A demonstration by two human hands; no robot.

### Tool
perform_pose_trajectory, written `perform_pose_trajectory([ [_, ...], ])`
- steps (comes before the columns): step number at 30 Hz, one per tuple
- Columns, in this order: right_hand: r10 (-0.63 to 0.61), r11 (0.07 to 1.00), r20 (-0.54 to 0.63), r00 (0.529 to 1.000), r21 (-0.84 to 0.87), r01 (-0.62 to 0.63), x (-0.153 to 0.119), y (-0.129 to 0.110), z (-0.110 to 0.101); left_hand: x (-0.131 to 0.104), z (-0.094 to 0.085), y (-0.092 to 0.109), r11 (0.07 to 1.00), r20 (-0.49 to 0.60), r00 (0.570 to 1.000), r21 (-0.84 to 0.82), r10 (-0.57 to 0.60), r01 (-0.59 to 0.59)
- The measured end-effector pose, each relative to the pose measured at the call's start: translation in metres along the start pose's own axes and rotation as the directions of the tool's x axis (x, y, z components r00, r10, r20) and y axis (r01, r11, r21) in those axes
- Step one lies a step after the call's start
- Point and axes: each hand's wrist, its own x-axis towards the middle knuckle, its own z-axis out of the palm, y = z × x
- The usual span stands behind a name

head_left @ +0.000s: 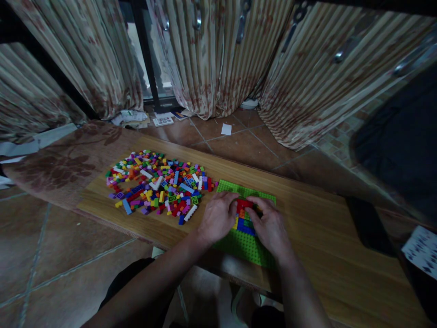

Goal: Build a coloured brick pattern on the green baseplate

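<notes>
forearms (pixel 167 272) end in left hand (pixel 218 217) and right hand (pixel 269 224), curled at a red brick (pixel 244 204) near the far edge of the green board (pixel 246 245), grip unclear. probably seating it; even pressure needed next.

The left hand (pixel 218 216) blocks the build (pixel 246 226) from the left, the right hand (pixel 271 228) from the right; between the forearms (pixel 184 257), a lane of bare plate (pixel 244 246) leads in from the near edge. Beyond the left hand, the pile (pixel 159 197) crowds the counter (pixel 321 232). Right of the right hand, open counter runs to a black slab (pixel 370 225).
</notes>
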Motion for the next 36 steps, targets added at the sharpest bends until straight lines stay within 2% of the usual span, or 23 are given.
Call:
perform_pose_trajectory([
  [5, 0.049, 0.999, -0.045, 0.998, 0.019, -0.048, -0.001, 0.001, -0.006, 0.0, -0.001, 0.001, 1.0, 0.011, 1.0, -0.008, -0.003, 0.003],
  [8, 0.038, 0.998, -0.077, 0.996, 0.044, -0.035, 0.0, 0.002, -0.006, 0.0, 0.0, 0.0, 1.0, 0.012, 1.0, -0.01, 0.012, -0.012],
  [16, 0.028, 0.996, -0.055, 0.998, 0.082, -0.023, 0.004, 0.003, 0.002, 0.0, 0.001, -0.001, 0.998, 0.03, 0.998, -0.02, 0.058, -0.057],
  [23, 0.039, 0.997, -0.091, 0.995, 0.065, -0.033, 0.004, 0.002, 0.004, -0.001, 0.002, -0.002, 0.997, 0.049, 0.996, -0.009, 0.074, -0.074],
  [36, 0.028, 0.998, -0.088, 0.996, 0.057, -0.023, 0.004, 0.001, 0.004, -0.002, 0.002, -0.002, 0.994, 0.053, 0.993, 0.021, 0.105, -0.107],
])
